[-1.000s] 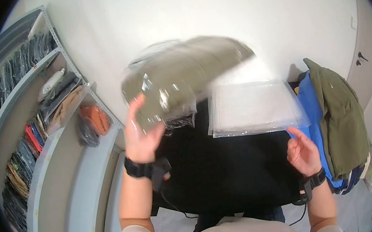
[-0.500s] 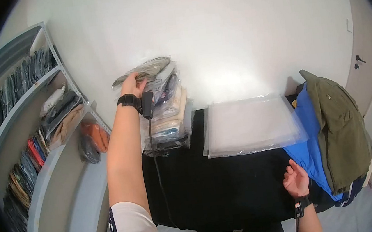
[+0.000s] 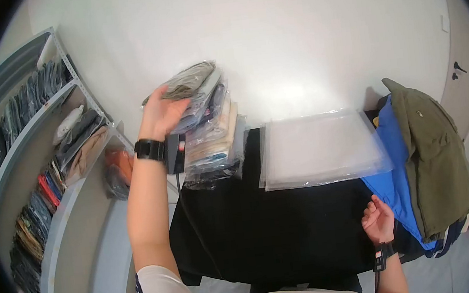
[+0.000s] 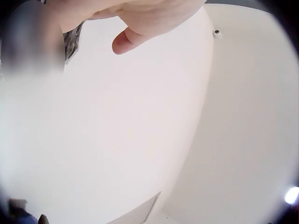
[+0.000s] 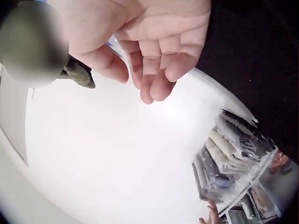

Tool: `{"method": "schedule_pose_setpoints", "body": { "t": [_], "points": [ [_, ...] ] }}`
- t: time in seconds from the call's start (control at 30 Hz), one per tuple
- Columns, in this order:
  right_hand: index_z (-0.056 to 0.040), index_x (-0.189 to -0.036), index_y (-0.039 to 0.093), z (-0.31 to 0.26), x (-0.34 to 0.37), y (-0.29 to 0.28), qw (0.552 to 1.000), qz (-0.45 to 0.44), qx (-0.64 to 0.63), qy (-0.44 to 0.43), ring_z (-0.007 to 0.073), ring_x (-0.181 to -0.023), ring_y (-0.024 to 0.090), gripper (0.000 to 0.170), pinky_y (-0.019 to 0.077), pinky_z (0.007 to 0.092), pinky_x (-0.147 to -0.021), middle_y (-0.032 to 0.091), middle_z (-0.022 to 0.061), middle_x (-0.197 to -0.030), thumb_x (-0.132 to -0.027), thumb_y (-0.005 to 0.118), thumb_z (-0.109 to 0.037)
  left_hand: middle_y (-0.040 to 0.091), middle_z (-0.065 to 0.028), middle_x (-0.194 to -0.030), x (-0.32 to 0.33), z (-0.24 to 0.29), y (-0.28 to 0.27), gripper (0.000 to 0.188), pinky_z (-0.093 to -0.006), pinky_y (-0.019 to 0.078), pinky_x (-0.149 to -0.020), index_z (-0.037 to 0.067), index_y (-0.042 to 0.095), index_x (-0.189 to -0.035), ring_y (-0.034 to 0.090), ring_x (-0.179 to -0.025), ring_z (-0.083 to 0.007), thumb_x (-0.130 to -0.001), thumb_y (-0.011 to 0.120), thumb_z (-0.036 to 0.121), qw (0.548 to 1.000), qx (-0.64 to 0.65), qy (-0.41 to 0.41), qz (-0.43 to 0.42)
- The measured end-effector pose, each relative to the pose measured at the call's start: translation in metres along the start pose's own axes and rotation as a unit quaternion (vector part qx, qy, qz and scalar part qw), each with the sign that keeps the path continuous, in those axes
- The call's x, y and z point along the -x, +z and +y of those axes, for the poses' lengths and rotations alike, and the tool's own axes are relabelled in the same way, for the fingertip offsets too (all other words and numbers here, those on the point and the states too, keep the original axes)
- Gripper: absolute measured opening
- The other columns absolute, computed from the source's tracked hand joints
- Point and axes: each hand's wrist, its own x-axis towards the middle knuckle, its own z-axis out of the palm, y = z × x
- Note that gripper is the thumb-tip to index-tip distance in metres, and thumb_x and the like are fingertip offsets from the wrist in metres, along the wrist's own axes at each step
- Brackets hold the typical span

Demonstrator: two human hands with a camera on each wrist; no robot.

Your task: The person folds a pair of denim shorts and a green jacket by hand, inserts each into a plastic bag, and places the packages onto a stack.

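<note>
An olive garment in a clear plastic bag (image 3: 192, 81) lies on top of a stack of bagged folded clothes (image 3: 214, 140) at the back left of the black table. My left hand (image 3: 165, 113) is at the near left end of that olive garment, thumb stretched out to the right; its fingertips are partly hidden in the head view. In the left wrist view the thumb stands apart from the rest of the hand. My right hand (image 3: 378, 220) hangs palm up with loosely curled fingers and holds nothing, beside a blue garment (image 3: 392, 147).
Flat clear plastic bags (image 3: 323, 148) lie in a pile at the middle of the black table (image 3: 271, 228). An olive jacket (image 3: 433, 160) lies over the blue garment at the right. Grey shelves (image 3: 56, 245) with bagged clothes stand at the left. A cable (image 3: 195, 231) trails from my left wrist.
My left hand has carried the bagged olive garment from the air over the table to the top of the stack, then shifted slightly left. The right hand has drawn back towards me.
</note>
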Motion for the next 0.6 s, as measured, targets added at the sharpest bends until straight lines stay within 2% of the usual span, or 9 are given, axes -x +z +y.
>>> {"method": "schedule_pose_setpoints", "body": {
  "t": [0.03, 0.1, 0.13, 0.17, 0.23, 0.27, 0.33, 0.43, 0.6],
  "points": [
    [-0.0079, -0.109, 0.057, 0.000, -0.001, 0.000, 1.000, -0.005, 0.004, 0.003, 0.0171, -0.069, 0.060, 0.024, 0.0497, 0.0314, -0.061, 0.065, 0.0031, -0.082, -0.090, 0.051, -0.021, 0.031, -0.0310, -0.135, 0.010, -0.005, 0.009, 0.058, -0.0418, 0.0338, -0.107, -0.018, 0.024, -0.129, 0.038, -0.124, -0.0375, -0.092, 0.047, 0.021, 1.000, 0.000, 0.001, 0.002],
    [-0.0078, -0.108, 0.058, 0.001, 0.000, 0.000, 1.000, 0.006, 0.008, 0.003, 0.0168, -0.069, 0.060, 0.023, 0.0496, 0.0312, -0.060, 0.064, 0.0029, -0.083, -0.090, 0.051, -0.021, 0.018, -0.0306, -0.141, 0.042, -0.023, 0.034, 0.061, -0.0408, 0.0359, -0.105, -0.018, 0.024, -0.130, 0.036, -0.126, -0.0387, -0.090, 0.052, 0.020, 0.986, -0.038, 0.056, 0.153],
    [-0.0078, -0.108, 0.058, 0.000, -0.006, 0.003, 1.000, 0.014, 0.010, -0.003, 0.0166, -0.068, 0.059, 0.023, 0.0495, 0.0310, -0.060, 0.064, 0.0027, -0.083, -0.090, 0.051, -0.021, 0.022, -0.0263, -0.135, 0.040, -0.020, 0.030, 0.057, -0.0395, 0.0412, -0.100, -0.015, 0.030, -0.126, 0.041, -0.118, -0.0358, -0.087, 0.057, 0.018, 0.986, -0.046, 0.063, 0.144],
    [-0.0078, -0.108, 0.058, 0.000, -0.006, 0.005, 1.000, 0.016, 0.011, 0.000, 0.0166, -0.068, 0.059, 0.023, 0.0495, 0.0310, -0.060, 0.064, 0.0027, -0.083, -0.090, 0.051, -0.021, 0.022, -0.0263, -0.135, 0.042, -0.018, 0.026, 0.057, -0.0395, 0.0412, -0.100, -0.015, 0.030, -0.126, 0.041, -0.118, -0.0358, -0.087, 0.057, 0.018, 0.986, -0.046, 0.062, 0.147],
    [-0.0076, -0.107, 0.058, 0.000, -0.006, 0.007, 0.999, 0.025, 0.022, -0.007, 0.0161, -0.067, 0.058, 0.023, 0.0493, 0.0306, -0.060, 0.063, 0.0024, -0.081, -0.090, 0.051, -0.021, 0.031, -0.0192, -0.122, 0.047, -0.014, 0.018, 0.049, -0.0377, 0.0456, -0.093, -0.008, 0.037, -0.121, 0.045, -0.106, -0.0296, -0.086, 0.060, 0.017, 0.979, -0.076, 0.097, 0.160],
    [-0.0076, -0.107, 0.058, 0.000, -0.006, 0.007, 0.999, 0.025, 0.022, -0.007, 0.0161, -0.067, 0.058, 0.023, 0.0493, 0.0306, -0.060, 0.063, 0.0024, -0.081, -0.090, 0.051, -0.021, 0.031, -0.0192, -0.122, 0.049, -0.012, 0.017, 0.049, -0.0377, 0.0456, -0.093, -0.008, 0.037, -0.121, 0.045, -0.106, -0.0296, -0.086, 0.060, 0.017, 0.979, -0.077, 0.097, 0.161],
    [-0.0078, -0.107, 0.058, 0.000, -0.006, 0.009, 1.000, 0.023, 0.017, -0.008, 0.0160, -0.066, 0.058, 0.022, 0.0494, 0.0304, -0.059, 0.062, 0.0019, -0.079, -0.091, 0.051, -0.021, 0.035, -0.0130, -0.108, 0.054, -0.008, 0.016, 0.039, -0.0346, 0.0476, -0.086, -0.001, 0.042, -0.112, 0.047, -0.095, -0.0257, -0.084, 0.062, 0.016, 0.969, -0.091, 0.139, 0.186],
    [-0.0078, -0.107, 0.058, 0.000, -0.005, 0.010, 0.999, 0.030, 0.018, -0.006, 0.0160, -0.065, 0.058, 0.022, 0.0495, 0.0305, -0.059, 0.062, 0.0018, -0.079, -0.091, 0.051, -0.020, 0.038, -0.0117, -0.107, 0.051, 0.004, 0.000, 0.035, -0.0329, 0.0475, -0.082, 0.001, 0.043, -0.110, 0.049, -0.093, -0.0257, -0.084, 0.062, 0.015, 0.956, -0.099, 0.189, 0.201],
    [-0.0077, -0.107, 0.058, 0.000, -0.007, 0.007, 1.000, 0.017, 0.017, -0.004, 0.0162, -0.066, 0.059, 0.021, 0.0497, 0.0305, -0.059, 0.063, 0.0023, -0.079, -0.091, 0.051, -0.020, 0.041, -0.0100, -0.103, 0.051, 0.009, -0.008, 0.034, -0.0322, 0.0472, -0.080, 0.002, 0.044, -0.108, 0.050, -0.091, -0.0247, -0.083, 0.063, 0.015, 0.952, -0.092, 0.188, 0.225]
  ]
}}
